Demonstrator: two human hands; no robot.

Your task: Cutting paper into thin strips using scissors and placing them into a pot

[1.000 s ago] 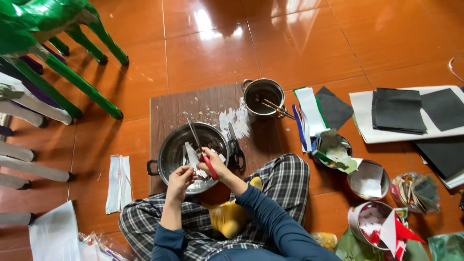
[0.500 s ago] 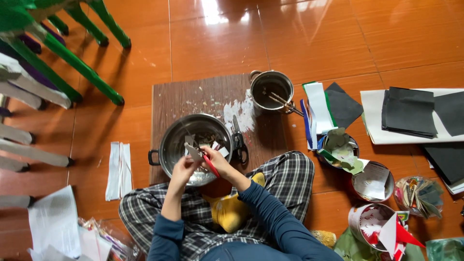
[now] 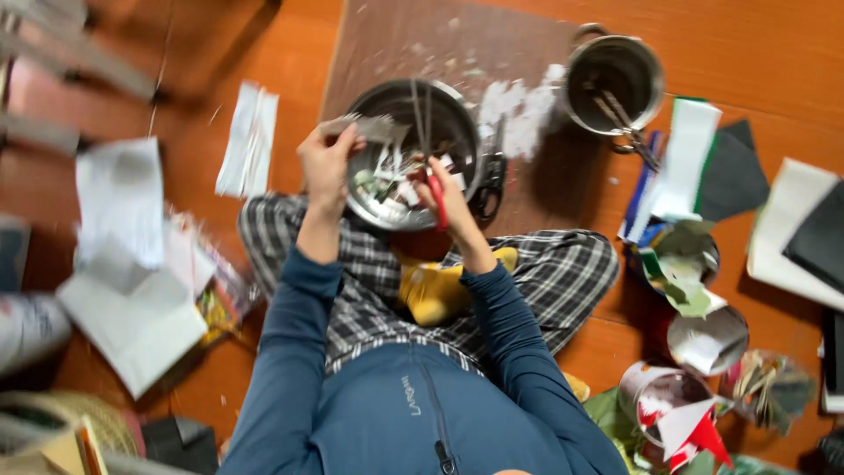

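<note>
Grey paper strip (image 3: 369, 129), pinched in your left hand (image 3: 327, 163), lies over the far-left rim of the metal pot (image 3: 457, 119) in front of your crossed legs. Your fingers are closed on the strip's left end, so its long axis runs roughly left to right, with the free end pointing toward your right hand (image 3: 440, 189). That hand is closed around red-handled scissors (image 3: 437, 200), held over the pot's near-right part; motion blur hides whether the blades are apart or together. Strip and scissors are near each other but not touching, the strip lying up and to the left of the blades. The pot holds pale paper scraps (image 3: 387, 180). It sits on a brown board (image 3: 413, 44), with a smaller pot (image 3: 613, 81) at the board's far-right corner.
</note>
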